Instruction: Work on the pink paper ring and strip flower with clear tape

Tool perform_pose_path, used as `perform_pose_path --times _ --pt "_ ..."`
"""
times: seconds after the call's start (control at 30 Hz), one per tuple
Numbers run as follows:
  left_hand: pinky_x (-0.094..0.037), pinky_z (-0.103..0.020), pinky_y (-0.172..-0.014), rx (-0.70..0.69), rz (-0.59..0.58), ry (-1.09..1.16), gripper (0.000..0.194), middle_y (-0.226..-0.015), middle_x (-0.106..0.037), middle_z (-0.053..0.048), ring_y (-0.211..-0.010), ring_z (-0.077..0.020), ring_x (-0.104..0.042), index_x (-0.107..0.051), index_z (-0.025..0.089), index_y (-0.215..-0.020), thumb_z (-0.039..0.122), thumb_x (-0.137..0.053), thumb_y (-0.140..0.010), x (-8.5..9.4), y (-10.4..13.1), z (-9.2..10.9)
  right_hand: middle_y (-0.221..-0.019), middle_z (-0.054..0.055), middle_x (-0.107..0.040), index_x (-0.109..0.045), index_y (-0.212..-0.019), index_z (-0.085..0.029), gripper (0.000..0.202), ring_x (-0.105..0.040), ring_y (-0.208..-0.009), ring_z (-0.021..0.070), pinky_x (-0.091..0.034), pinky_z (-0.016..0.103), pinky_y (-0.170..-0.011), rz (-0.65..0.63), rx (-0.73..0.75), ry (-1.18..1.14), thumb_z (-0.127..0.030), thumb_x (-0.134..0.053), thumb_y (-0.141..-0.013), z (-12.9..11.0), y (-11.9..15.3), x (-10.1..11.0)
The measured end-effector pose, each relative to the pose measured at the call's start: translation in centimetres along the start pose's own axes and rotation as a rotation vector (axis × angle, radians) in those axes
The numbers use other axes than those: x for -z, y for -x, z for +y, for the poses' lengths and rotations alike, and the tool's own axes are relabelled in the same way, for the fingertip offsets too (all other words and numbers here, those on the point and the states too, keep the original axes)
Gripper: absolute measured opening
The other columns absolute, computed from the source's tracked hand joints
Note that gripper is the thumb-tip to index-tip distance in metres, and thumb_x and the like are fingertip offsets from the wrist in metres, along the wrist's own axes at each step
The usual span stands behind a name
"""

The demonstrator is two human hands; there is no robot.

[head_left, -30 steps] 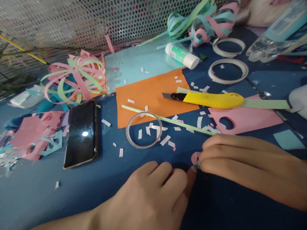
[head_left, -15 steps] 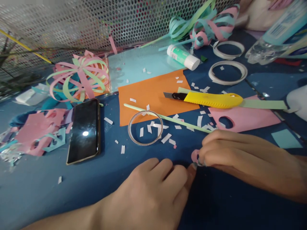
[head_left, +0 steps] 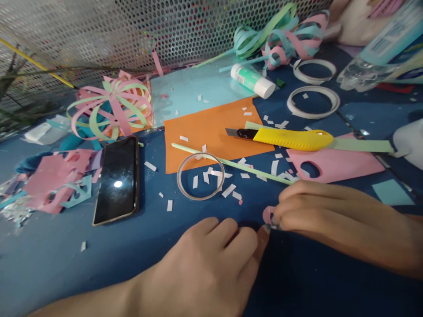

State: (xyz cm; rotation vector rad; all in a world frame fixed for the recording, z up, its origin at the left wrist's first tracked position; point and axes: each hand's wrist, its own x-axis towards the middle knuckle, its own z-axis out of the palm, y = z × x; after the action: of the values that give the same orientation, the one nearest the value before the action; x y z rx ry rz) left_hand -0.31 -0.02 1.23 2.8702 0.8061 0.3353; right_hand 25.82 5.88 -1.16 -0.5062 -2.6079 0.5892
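Paper litters everything I see: flat sheets, curled strips and small white scraps across a dark blue surface (head_left: 49, 264). Low in my view, a small pink disc (head_left: 267, 214) lies on that surface, thin and round-edged, mostly covered. My right hand (head_left: 330, 220) lies flat over it, fingertips pinching its right edge, so only the left curve shows. My left hand (head_left: 211, 264) rests knuckles up just below and left of the disc, loosely curled and holding nothing, its thumb tip touching the disc's lower edge and meeting the right fingertips.

Beyond the hands, a thin clear tape ring (head_left: 200, 176) lies flat with white scraps inside it, and a long pale green strip (head_left: 231, 165) runs across its top edge. An orange sheet (head_left: 208, 130) sits behind, touching a glossy light blue sheet (head_left: 191, 90). A yellow plastic knife (head_left: 287, 138) lies across the orange sheet's right corner, its blade out. A pink sheet (head_left: 337, 164) with a round hole cut from it lies just beyond my right hand. To the left are a black glossy phone (head_left: 117, 179) and a ball (head_left: 112, 109) of looped pink and green strips. A perforated metal screen (head_left: 132, 31) backs the surface.
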Motion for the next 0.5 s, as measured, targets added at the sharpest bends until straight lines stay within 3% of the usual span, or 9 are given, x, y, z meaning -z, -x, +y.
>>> perform_pose_path --times 0.2,0.5 --pt "-0.040 -0.031 -0.043 -0.007 -0.006 0.003 0.027 -0.075 -0.059 -0.002 -0.058 -0.0142 -0.049 -0.068 0.006 -0.115 0.012 -0.047 -0.099 0.16 -0.21 -0.04 -0.104 0.003 -0.068 -0.060 -0.121 -0.015 0.031 -0.061 -0.101 0.0175 -0.048 0.031 -0.100 -0.031 0.099 -0.076 -0.005 -0.053 -0.093 0.78 0.11 -0.29" --pt "-0.035 -0.031 -0.043 -0.010 0.008 -0.023 0.022 -0.075 -0.057 -0.001 -0.057 -0.0138 -0.046 -0.067 0.007 -0.111 0.012 -0.051 -0.098 -0.20 0.02 0.07 -0.104 0.004 -0.067 -0.059 -0.117 -0.017 0.027 -0.059 -0.101 0.0179 -0.046 0.032 -0.096 -0.080 0.022 -0.080 -0.006 -0.044 -0.098 0.07 -0.50 -0.22"
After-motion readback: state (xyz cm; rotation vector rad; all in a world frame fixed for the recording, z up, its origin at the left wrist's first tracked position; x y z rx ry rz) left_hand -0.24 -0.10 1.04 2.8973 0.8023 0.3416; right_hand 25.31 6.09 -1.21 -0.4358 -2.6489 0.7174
